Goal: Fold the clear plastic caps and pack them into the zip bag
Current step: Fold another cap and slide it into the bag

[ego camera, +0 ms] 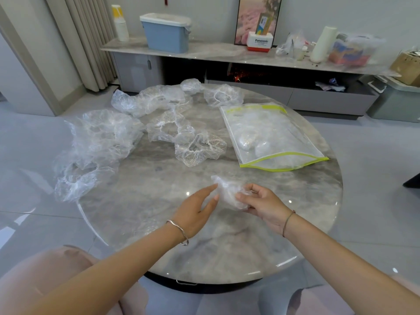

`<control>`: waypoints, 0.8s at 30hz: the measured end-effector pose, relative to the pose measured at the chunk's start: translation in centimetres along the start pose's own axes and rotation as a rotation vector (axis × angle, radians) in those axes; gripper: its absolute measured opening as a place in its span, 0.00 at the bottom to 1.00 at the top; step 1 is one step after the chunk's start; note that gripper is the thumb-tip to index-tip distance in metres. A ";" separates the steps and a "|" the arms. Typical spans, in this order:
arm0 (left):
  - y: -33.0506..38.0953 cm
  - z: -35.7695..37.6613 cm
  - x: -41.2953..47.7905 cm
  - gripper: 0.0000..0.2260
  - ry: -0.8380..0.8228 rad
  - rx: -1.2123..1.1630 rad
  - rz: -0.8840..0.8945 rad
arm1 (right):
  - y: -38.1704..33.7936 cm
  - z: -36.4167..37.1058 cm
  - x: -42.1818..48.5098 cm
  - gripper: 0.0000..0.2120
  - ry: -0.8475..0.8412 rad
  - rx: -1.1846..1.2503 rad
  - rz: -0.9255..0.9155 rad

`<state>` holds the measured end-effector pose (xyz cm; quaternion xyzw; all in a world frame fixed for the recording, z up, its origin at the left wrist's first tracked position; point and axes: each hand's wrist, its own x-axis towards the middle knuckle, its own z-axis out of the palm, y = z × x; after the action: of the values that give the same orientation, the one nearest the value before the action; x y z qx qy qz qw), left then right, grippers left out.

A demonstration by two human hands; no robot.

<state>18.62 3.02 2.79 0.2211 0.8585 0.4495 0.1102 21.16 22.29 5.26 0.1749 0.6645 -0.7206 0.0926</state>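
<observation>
A crumpled cap [227, 189] of clear plastic sits just below the centre of the frame, low over the table [159, 185]. The right hand [261, 203] grips it, thumb and curled fingers pinching its right side. The left hand [197, 208] lies flat and relaxed, with straight fingers whose tips reach the cap's left edge; it holds nothing.

Right of centre, above the hands, the zip bag [295, 137] lies flat with its green-edged mouth gaping toward the person (a few bundled caps show through its clear wall). The loose caps [102, 137] spread unfolded across the upper left of the tabletop, several overlapping. Along the top of the frame a low shelf [216, 52] carries a blue bin [167, 35].
</observation>
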 end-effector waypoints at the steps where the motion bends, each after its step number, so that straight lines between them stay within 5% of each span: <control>1: 0.4 0.2 0.2 0.26 -0.007 -0.074 -0.011 | -0.3 0.2 -0.2 0.08 -0.014 -0.016 -0.016; 3: 1.1 0.5 0.7 0.28 0.009 -0.140 -0.001 | -0.7 0.4 -0.6 0.09 -0.054 -0.051 -0.046; 9: 2.3 1.3 2.4 0.12 0.044 -0.302 0.013 | -1.8 0.1 -0.9 0.08 -0.149 -0.056 -0.119; 16: 3.1 2.1 4.0 0.11 -0.005 -0.594 -0.173 | -1.8 -0.8 -0.4 0.14 0.083 -0.060 -0.182; 19: 3.6 2.0 4.9 0.08 0.027 -0.657 -0.235 | -2.0 -1.8 -0.1 0.18 0.118 0.007 -0.056; 24: 4.0 2.3 6.6 0.01 -0.110 -0.634 -0.238 | -2.7 -3.5 -0.5 0.15 -0.136 0.307 0.134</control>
<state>14.86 9.82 4.87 0.0980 0.6884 0.6654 0.2714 21.12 25.95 7.76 0.1819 0.5256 -0.8161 0.1571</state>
